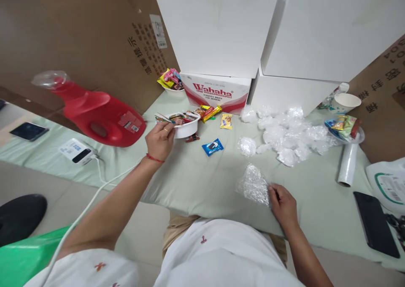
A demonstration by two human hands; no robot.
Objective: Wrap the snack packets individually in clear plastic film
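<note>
My left hand (160, 141) is closed on the near left rim of a white bowl (188, 130) filled with small wrapped snacks. By the bowl lie a dark red wrapped snack (192, 138), a yellow packet (226, 121) and a blue packet (213, 147). Low on the right, my right hand (284, 204) pinches the edge of a crumpled clear plastic cover (253, 185) that rests on the cloth. Farther back is a heap of similar crumpled clear plastic covers (281, 131).
A red jug (104, 118) stands tilted in view at left, near a white device (76, 151) with a cable. White boxes (218, 29) rise at the back. On the right are a snack dish (359, 139), a plastic wrap roll (348, 164), a paper cup (344, 103) and a black phone (376, 223).
</note>
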